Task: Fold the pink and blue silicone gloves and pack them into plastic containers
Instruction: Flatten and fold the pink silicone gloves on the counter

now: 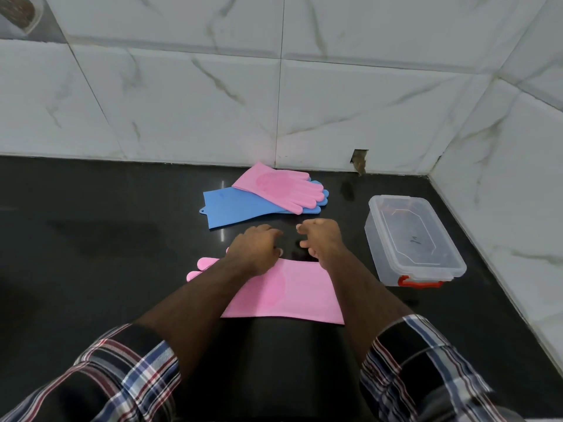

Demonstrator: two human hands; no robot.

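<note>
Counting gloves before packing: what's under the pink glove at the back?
A blue glove lies under the rear pink glove. Whether it is one blue glove or two is hidden.

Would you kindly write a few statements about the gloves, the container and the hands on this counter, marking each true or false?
1. A pink silicone glove lies on top of a blue silicone glove near the wall. True.
2. The clear plastic container with red latch has its lid off. False: the lid is on.
3. A second pink glove lies flat under the forearms. True.
4. The left hand holds the blue glove. False: it holds nothing I can see.
5. The right hand rests on the container. False: it is apart from it.
</note>
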